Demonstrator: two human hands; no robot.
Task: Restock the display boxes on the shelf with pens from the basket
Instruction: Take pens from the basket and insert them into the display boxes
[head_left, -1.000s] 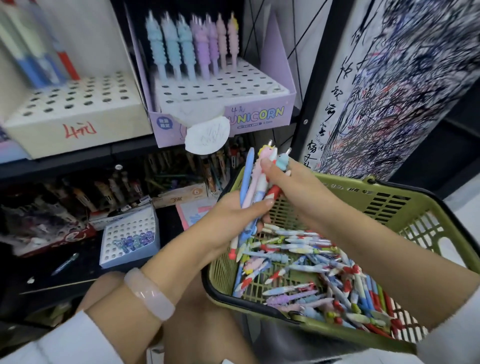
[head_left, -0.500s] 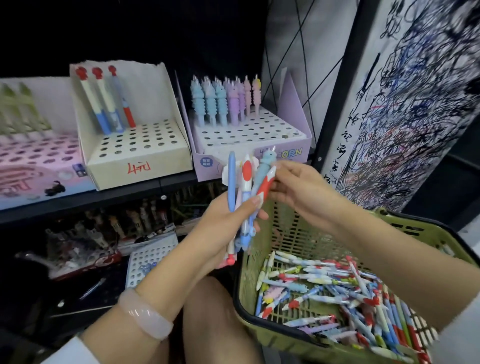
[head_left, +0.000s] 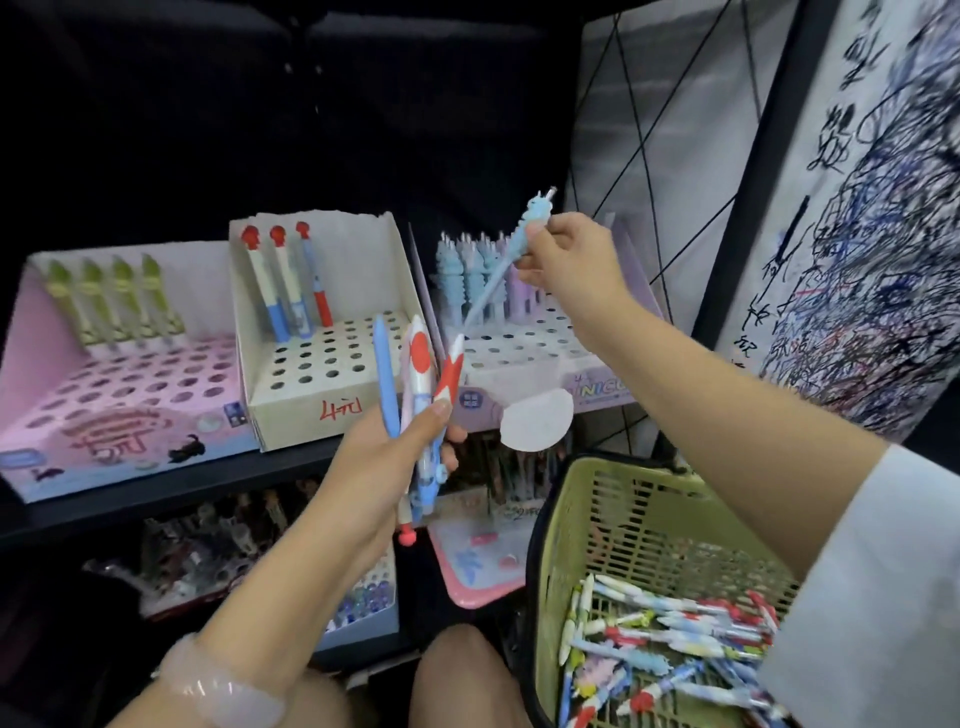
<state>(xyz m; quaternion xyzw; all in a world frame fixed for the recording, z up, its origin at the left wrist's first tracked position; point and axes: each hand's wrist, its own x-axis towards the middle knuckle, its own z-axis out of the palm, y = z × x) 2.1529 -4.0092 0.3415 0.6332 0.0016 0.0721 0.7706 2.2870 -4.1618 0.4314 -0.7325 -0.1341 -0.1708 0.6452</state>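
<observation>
Pale blue unicorn pen (head_left: 511, 260) is pinched near its top in the right hand (head_left: 563, 260), tilted with the tip pointing down-left over the lilac unicorn box (head_left: 540, 358), so that grip is closed on it. Left hand (head_left: 384, 467) has its grip wrapped around a small bunch of pens (head_left: 415, 395), a plain blue one plus a couple of red-and-white ones, held upright in front of the shelf (head_left: 171, 493). Lilac box already has a back row of blue and purple pens standing in its holes, most front holes open. Next to it on the left sits a cream box (head_left: 317, 384) with three red-capped pens at the back, then a pink box (head_left: 119, 405) with four green ones. Green basket (head_left: 613, 519) is low on the right, with a heap of mixed pens lying loose in the bottom. Pale bracelet (head_left: 218, 691) on the left wrist, white sleeve (head_left: 872, 597) on the right arm.
</observation>
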